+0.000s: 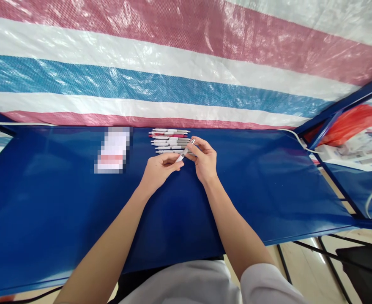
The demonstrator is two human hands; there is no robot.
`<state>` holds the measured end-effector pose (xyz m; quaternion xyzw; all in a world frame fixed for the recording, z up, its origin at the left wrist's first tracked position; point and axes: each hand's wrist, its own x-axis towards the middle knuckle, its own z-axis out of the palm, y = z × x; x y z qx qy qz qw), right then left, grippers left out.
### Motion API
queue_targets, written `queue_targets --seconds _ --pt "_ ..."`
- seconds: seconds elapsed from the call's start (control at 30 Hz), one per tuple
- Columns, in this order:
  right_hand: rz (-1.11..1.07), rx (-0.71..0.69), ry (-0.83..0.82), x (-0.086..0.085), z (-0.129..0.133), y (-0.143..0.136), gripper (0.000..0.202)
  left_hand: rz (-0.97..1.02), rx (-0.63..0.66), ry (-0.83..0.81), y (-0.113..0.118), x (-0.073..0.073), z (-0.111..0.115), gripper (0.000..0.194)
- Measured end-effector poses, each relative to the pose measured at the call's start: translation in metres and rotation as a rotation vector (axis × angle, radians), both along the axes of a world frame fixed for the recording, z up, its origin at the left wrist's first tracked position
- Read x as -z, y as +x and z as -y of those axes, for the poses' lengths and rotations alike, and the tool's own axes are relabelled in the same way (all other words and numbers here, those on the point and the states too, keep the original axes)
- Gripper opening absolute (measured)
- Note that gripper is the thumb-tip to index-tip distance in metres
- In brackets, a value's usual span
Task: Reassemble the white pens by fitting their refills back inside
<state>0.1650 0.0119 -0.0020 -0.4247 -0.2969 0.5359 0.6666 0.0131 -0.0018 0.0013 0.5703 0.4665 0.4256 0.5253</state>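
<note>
A white pen (181, 157) with a silvery tip is held slantwise between both hands, its tip pointing up and to the right. My left hand (158, 171) pinches its lower white end. Around the tip end, the fingers of my right hand (205, 159) are closed. Just behind the hands, several white and grey pens (168, 142) lie side by side on the blue table (252, 181), one of them with red parts. My right fingers cover the ends of some of those pens.
A blurred-out whitish rectangle (114, 147) lies left of the pens. Striped plastic sheeting (173, 93) hangs along the table's back edge. At the right, a red plastic bag (354, 124) and white boxes (347, 156) sit beyond a blue metal frame (327, 126). A white cable (295, 137) runs there.
</note>
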Motion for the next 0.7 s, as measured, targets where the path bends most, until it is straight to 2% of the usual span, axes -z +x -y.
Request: queue_targets --seconds 0.07,0.27,0.57,0.63,0.7 --pt "0.011 -0.008 0.006 -0.0008 0.0008 0.0006 0.031 -0.011 0.006 0.000 -0.0001 0.0001 -0.0003 0.033" --pt "0.013 -0.069 0.030 -0.0053 0.0042 0.0015 0.032 0.043 0.196 -0.134 -0.0050 -0.0058 -0.0015 0.037" --pt "0.034 -0.014 0.015 -0.0042 0.0026 -0.0013 0.030 -0.024 -0.005 -0.020 -0.0037 -0.0045 0.0008 0.043" --pt "0.047 -0.014 0.005 -0.0031 0.0026 -0.0007 0.032 -0.013 0.035 -0.043 -0.0053 -0.0059 0.0010 0.043" --pt "0.051 -0.030 0.003 -0.0030 0.0030 0.0000 0.033 0.021 0.130 -0.118 -0.0080 -0.0082 0.0008 0.042"
